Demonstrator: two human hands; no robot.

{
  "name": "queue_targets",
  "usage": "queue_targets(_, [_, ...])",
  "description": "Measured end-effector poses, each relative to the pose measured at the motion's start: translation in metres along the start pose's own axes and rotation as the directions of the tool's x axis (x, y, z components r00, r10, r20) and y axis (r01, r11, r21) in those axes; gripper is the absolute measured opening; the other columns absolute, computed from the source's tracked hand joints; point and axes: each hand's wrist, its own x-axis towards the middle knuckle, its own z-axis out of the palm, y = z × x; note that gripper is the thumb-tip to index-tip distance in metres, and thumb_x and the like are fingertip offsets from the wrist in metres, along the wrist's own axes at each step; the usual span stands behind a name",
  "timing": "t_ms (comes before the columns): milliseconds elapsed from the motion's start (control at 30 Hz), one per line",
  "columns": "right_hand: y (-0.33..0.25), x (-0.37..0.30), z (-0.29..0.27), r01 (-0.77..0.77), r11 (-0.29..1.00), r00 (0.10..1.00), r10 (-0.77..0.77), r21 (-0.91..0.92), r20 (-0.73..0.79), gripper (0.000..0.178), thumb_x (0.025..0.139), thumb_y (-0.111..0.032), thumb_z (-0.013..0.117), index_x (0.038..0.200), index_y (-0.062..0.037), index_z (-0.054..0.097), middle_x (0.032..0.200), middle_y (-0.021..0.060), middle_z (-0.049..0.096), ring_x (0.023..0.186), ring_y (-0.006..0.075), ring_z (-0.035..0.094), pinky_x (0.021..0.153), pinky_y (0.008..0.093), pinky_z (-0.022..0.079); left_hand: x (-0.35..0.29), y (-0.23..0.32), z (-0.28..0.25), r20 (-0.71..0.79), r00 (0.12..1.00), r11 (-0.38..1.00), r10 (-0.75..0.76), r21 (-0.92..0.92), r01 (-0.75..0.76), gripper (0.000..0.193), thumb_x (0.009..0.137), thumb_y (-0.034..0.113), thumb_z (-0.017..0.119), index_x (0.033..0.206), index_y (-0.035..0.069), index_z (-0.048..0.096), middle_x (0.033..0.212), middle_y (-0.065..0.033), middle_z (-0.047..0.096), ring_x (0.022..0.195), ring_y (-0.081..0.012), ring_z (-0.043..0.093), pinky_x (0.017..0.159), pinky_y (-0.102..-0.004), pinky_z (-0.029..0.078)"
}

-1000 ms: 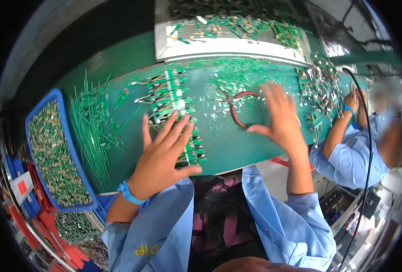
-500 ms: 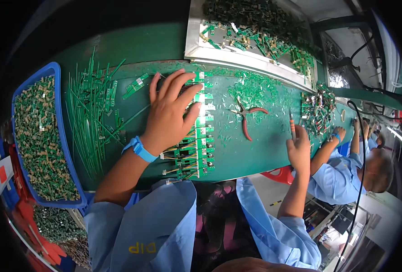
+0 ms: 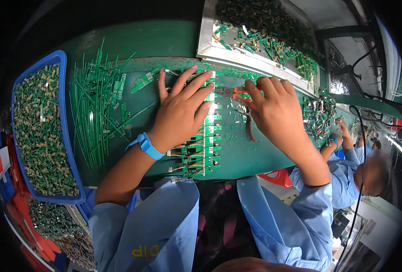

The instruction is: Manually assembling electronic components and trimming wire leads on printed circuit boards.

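Closest to us, the strip of joined green circuit boards (image 3: 210,140) runs across the table (image 3: 242,156) from just inside its near edge toward the far edge, with thin coloured wires and small white connectors sticking out along its left side. Left of the strip's near end we see the left forearm with a light-blue wristband (image 3: 150,147). The left hand (image 3: 181,113) lies open over the farther half of the strip, fingers spread and thumb resting along it.

To the right of the strip we have red-handled pliers (image 3: 251,129), partly hidden under the right hand (image 3: 273,102), which is closed around orange-handled cutters (image 3: 226,91). Their blades point left at the strip's right side, near its far end; we cannot be sure whether they touch it.

Toward the table's left edge lies a loose heap of long green offcuts (image 3: 92,115), with a blue bin (image 3: 65,118) full of small boards beyond it on the left. Near the right edge we find a pile of wired boards (image 3: 316,115), with a co-worker's hand (image 3: 342,129) just past it. Small green scraps (image 3: 232,73) litter the far part, and along the far edge stands a metal tray (image 3: 207,43) holding more boards.
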Motion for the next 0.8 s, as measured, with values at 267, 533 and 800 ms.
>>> queue_targets(267, [0.002,-0.004,-0.008,-0.148,0.976,0.956,0.100,0.160,0.277,0.040,0.086,-0.014,0.079,0.125,-0.0060,0.075,0.107,0.0097,0.062,0.095,0.0271,0.061,0.087,0.0391,0.047,-0.001,-0.003,0.005,-0.015,1.000,1.000,-0.008,-0.018,0.008,0.034,0.101,0.020,0.070,0.132,0.008,0.076,0.164,-0.0035,0.060,0.160,-0.0303,0.044,0.129,-0.0803,0.007])
queue_targets(533, [-0.002,-0.036,-0.020,-0.089,0.996,0.995,0.088,0.013,0.052,0.032,0.091,-0.021,0.080,0.119,-0.0067,0.075,0.105,0.0098,0.066,0.096,0.0277,0.064,0.088,0.0389,0.049,-0.001,0.001,0.005,-0.004,1.000,0.999,-0.026,-0.027,0.026,0.040,0.097,0.022,0.074,0.135,0.010,0.072,0.166,-0.0023,0.057,0.162,-0.0300,0.041,0.128,-0.0809,0.008])
queue_targets(800, [-0.029,-0.033,-0.008,0.017,0.999,0.999,-0.018,-0.039,-0.028,0.031,0.093,-0.026,0.080,0.117,-0.0077,0.075,0.101,0.0098,0.067,0.091,0.0278,0.065,0.082,0.0386,0.051,-0.002,0.001,0.006,0.003,1.000,1.000,-0.019,-0.012,0.019,0.046,0.095,0.022,0.075,0.139,0.011,0.069,0.168,-0.0018,0.055,0.164,-0.0294,0.039,0.129,-0.0793,0.008])
